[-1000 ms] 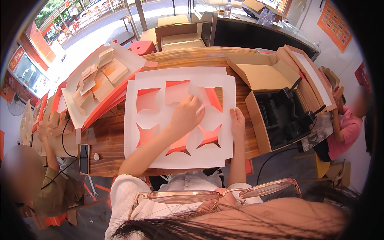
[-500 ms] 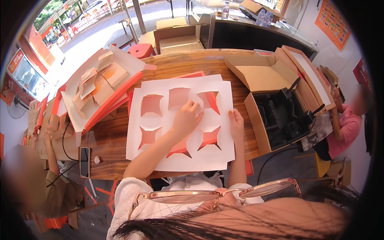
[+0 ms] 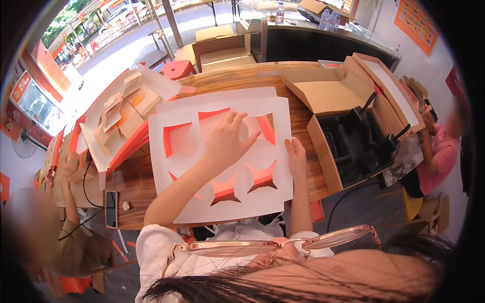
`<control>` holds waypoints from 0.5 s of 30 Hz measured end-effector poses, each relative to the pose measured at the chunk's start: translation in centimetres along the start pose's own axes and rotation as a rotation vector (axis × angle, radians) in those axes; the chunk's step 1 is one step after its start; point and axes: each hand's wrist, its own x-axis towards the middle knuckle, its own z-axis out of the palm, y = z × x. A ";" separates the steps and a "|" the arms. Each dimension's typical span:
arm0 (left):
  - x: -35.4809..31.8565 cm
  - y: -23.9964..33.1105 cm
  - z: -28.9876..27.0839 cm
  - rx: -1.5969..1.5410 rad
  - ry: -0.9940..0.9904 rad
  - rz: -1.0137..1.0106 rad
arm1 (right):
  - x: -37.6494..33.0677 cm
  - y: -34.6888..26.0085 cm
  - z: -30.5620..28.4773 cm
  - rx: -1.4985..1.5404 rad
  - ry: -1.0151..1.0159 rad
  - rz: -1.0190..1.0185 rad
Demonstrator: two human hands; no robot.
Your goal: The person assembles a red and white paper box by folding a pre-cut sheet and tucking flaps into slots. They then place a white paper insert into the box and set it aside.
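Shifted slightly on the table (image 3: 237,76), white die-cut sheet (image 3: 222,202) lies flat (orange underside showing through cutouts); left hand (image 3: 227,144) presses spread-fingered at centre, right hand (image 3: 295,156) flat on its right edge.

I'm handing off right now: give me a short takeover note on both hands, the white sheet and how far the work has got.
Left hand: flat on the white sheet, fingers spread across an upper middle cutout, holding nothing.
Right hand: pressing the sheet's right edge, empty.
Sheet: lies on the wooden table, orange card showing through the openings.
Done: several flaps in the sheet stand open.
Left: the flap under the left hand looks only partly pushed in.
Beside: open box on the right, stack of cards on the left.
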 end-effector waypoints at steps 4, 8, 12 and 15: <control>0.8 1.3 1.6 0.250 0.142 0.130 | -0.2 0.1 -0.1 -0.019 0.002 -0.014; 1.3 1.5 3.1 0.373 0.097 0.097 | -0.1 0.4 -0.1 -0.033 0.014 -0.022; 1.3 1.3 4.0 0.291 0.086 0.073 | -0.2 0.4 -0.1 -0.062 0.019 -0.032; 1.1 0.8 4.2 0.236 0.132 0.113 | -0.2 0.5 -0.1 -0.081 0.023 -0.065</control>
